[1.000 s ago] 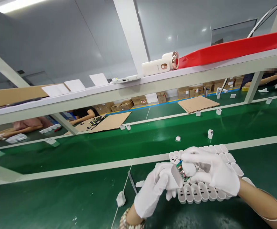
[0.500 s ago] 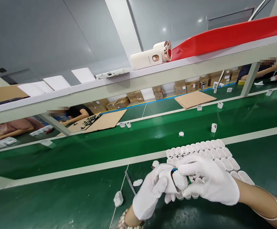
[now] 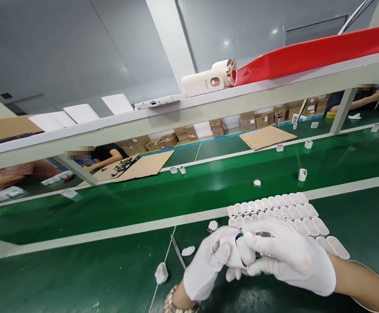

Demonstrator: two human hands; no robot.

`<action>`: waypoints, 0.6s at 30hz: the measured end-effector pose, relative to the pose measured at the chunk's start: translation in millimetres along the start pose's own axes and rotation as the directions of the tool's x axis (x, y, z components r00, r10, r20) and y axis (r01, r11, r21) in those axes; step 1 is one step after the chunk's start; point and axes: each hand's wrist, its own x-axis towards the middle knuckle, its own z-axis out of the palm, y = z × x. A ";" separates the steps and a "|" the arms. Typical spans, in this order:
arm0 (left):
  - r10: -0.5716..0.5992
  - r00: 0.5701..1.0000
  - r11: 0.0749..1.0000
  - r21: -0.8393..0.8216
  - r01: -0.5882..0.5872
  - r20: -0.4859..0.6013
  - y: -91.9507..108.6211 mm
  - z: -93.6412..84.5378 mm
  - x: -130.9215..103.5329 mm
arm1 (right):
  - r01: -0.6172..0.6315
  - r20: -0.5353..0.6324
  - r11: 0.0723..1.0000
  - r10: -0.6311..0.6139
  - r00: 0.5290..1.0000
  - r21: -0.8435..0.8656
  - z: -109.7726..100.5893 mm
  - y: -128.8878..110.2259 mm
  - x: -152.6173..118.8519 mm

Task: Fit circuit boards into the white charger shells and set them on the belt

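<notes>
Left hand: the white-gloved left hand (image 3: pixel 209 261) has its fingers curled around a smooth white plastic shell (image 3: pixel 232 254), thumb laid across the near side.
Right hand: the white-gloved right hand (image 3: pixel 293 258) is pinching a green circuit board (image 3: pixel 258 255) with a soft white blob (image 3: pixel 247 251) on it, thumb below, fingers above.
Board and shell: right between the two hands, board at the shell's mouth; gloves cover most of it, so can't tell how deep it sits. A bit of blue pokes out up top.
Cup rows: a bunch of white oval plastic cups (image 3: pixel 311 227) lined up on the dark green bench (image 3: pixel 78 278), partly behind the right hand.
Left-side bits: a thin grey metal strip (image 3: pixel 178 251), a flat white scrap (image 3: pixel 188 251) and a chunky white lump (image 3: pixel 161 273); another small white-topped board (image 3: pixel 213 225) is just past the left glove.
Green belt: a white-topped green board (image 3: pixel 257 183) and a white upright cup (image 3: pixel 302 174), a little apart.
Shelf: white gadget with a rose-gold ring (image 3: pixel 205 82) beside a big red plastic sheet (image 3: pixel 316 54).
</notes>
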 end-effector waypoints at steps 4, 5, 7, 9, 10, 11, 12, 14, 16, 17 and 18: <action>-0.026 0.994 0.978 -0.202 0.046 0.103 1.0 6.6 -0.7 | 0.017 0.013 1.000 -0.017 1.000 0.006 -1.6 -6.3 0.7; -0.021 0.991 0.978 -0.204 0.048 0.133 2.3 9.2 0.2 | 0.012 0.010 1.000 -0.011 1.000 -0.022 -0.8 -7.4 0.5; 0.039 0.988 0.995 -0.098 -0.025 0.150 5.2 14.4 3.7 | -0.006 0.011 0.995 0.007 1.000 -0.097 0.8 -7.7 1.0; 0.128 0.988 0.983 0.125 -0.138 0.086 7.2 18.7 8.8 | 0.000 0.038 0.989 0.005 0.999 -0.146 -0.9 -3.5 4.5; 0.164 0.986 0.957 0.236 -0.168 0.036 7.7 19.9 11.3 | -0.003 0.058 0.984 0.014 0.998 -0.180 -4.3 0.8 7.9; 0.192 0.981 0.930 0.321 -0.177 -0.016 7.9 20.5 13.3 | -0.032 0.061 0.970 0.047 0.997 -0.240 -9.8 6.9 12.2; 0.207 0.977 0.910 0.378 -0.173 -0.051 8.0 20.3 14.6 | -0.086 0.042 0.944 0.105 0.994 -0.319 -17.3 14.5 17.1; 0.217 0.974 0.893 0.415 -0.173 -0.062 9.0 18.1 14.5 | -0.280 -0.104 0.825 0.264 0.959 -0.491 -35.8 33.1 26.6; 0.227 0.974 0.884 0.424 -0.195 -0.025 11.9 15.1 11.3 | -0.420 -0.245 0.735 0.341 0.907 -0.532 -53.6 51.8 31.2; 0.236 0.972 0.877 0.434 -0.207 -0.015 14.2 14.0 9.0 | -0.485 -0.312 0.689 0.372 0.874 -0.539 -60.5 59.7 30.6; 0.245 0.970 0.869 0.446 -0.216 -0.007 16.7 13.2 6.6 | -0.539 -0.368 0.647 0.395 0.842 -0.539 -65.5 65.9 28.1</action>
